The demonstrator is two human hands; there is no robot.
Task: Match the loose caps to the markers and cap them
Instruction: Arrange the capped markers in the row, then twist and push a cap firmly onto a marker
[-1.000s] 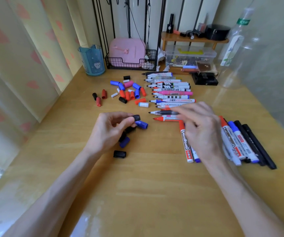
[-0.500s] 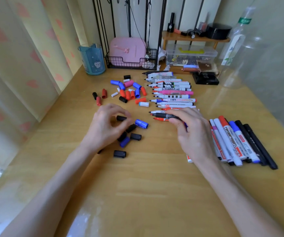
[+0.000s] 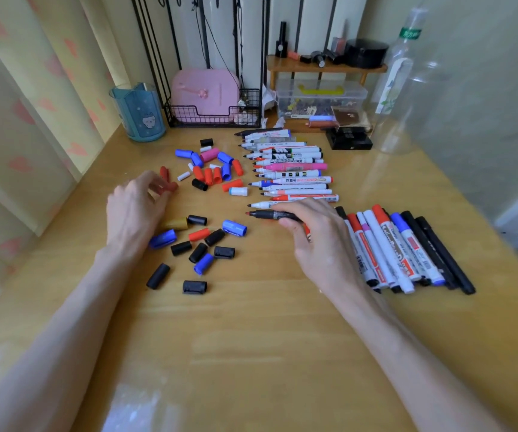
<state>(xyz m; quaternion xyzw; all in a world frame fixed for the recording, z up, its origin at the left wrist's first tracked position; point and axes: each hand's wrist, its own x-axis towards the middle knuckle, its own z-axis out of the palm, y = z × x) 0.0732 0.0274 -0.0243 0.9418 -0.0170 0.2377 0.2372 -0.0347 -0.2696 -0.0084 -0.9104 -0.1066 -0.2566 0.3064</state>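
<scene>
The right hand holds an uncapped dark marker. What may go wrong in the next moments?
1. The dark marker in the right hand seems to have a reddish tip, so a black cap chosen by barrel colour might be a mismatch.
2. Its bare tip lies low over the table and may leave a stain.
3. The left hand, blurred near the red caps, might knock the round caps so they roll.

A bold "M" is printed on two markers (image 3: 295,150) beyond the held marker (image 3: 265,214); "BOARD" is printed on a nearer marker (image 3: 309,180).
</scene>
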